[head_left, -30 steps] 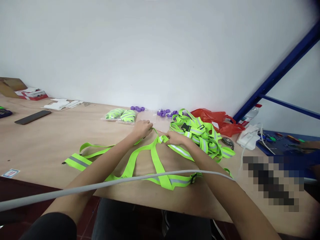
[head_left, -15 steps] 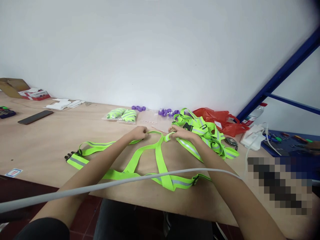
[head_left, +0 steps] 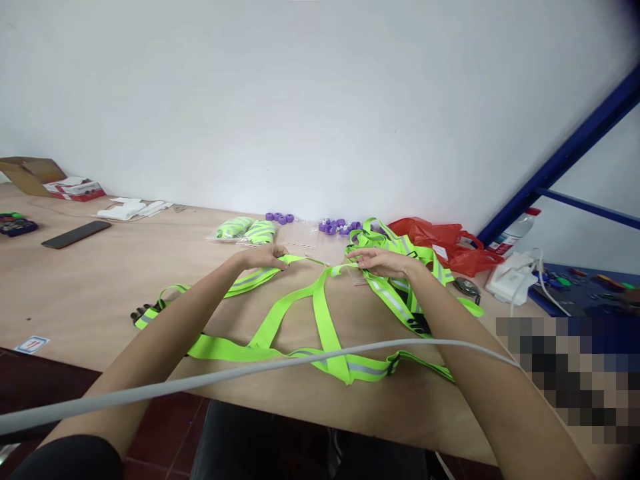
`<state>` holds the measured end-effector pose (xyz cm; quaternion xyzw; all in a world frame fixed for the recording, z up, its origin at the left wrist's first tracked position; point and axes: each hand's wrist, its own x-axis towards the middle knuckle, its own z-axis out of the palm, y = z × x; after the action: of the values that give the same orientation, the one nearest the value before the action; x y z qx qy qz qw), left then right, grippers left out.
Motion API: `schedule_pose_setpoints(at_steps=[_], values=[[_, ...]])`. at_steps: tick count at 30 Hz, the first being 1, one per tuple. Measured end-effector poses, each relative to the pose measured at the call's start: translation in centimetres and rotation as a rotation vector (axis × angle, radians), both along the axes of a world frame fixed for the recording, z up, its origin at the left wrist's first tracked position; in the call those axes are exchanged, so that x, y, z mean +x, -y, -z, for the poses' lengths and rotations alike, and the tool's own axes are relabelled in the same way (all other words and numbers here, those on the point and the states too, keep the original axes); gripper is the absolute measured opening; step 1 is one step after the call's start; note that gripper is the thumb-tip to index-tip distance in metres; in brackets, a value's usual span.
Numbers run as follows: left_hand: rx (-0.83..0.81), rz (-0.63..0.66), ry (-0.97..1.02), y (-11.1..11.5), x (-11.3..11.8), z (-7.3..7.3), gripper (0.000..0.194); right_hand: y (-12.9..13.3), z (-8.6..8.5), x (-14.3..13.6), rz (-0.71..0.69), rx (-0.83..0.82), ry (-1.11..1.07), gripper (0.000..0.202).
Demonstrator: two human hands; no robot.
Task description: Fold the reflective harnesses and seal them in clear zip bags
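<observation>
A neon-yellow reflective strap vest (head_left: 327, 327) with grey stripes is spread across the table in front of me. My left hand (head_left: 267, 257) pinches its far strap on the left side, thumb against fingers. Over the far strap on the right side is my right hand (head_left: 383, 261), its fingers stretched out and touching the webbing. Black buckles (head_left: 145, 311) lie at the vest's left end, and another black buckle (head_left: 419, 326) shows by my right forearm. My forearms hide parts of the side straps.
Behind my right hand lies a heap of similar straps (head_left: 395, 243) with a red plastic bag (head_left: 443, 243). Bagged straps (head_left: 260, 232) and purple rings (head_left: 343, 227) sit near the wall. A white cable (head_left: 240, 373) crosses in front. A phone-like dark slab (head_left: 76, 235) is on the left.
My hands have moved apart, the left one leftward and the right one rightward along the far strap. The right fingers have straightened. The side straps have shifted slightly outward.
</observation>
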<state>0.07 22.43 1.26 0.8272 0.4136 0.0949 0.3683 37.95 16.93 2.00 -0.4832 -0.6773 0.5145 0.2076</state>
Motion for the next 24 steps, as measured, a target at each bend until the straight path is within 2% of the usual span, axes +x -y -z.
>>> schedule_pose_setpoints(at_steps=[4, 7, 11, 16, 19, 24], values=[[0.201, -0.228, -0.051, -1.5, 0.9, 0.8, 0.030, -1.2, 1.0, -1.3, 0.142, 0.181, 0.142, 0.040], [0.268, -0.312, -0.081, -1.9, 2.0, 1.3, 0.031, -1.6, 1.7, -2.6, 0.228, 0.340, 0.248, 0.041], [0.206, -0.261, -0.075, -1.3, 2.6, 1.3, 0.041, -1.2, 2.4, -3.5, 0.254, 0.485, 0.426, 0.044], [0.140, -0.194, 0.021, -0.2, 1.7, 0.8, 0.045, -0.4, 3.0, -3.2, 0.241, 0.554, 0.607, 0.048], [0.189, -0.236, 0.087, -0.2, 1.2, 0.5, 0.043, -0.1, 3.1, -2.7, 0.253, 0.559, 0.672, 0.044], [0.359, -0.344, 0.171, -0.9, 0.7, 0.4, 0.033, 0.3, 2.6, -2.2, 0.248, 0.565, 0.707, 0.030]])
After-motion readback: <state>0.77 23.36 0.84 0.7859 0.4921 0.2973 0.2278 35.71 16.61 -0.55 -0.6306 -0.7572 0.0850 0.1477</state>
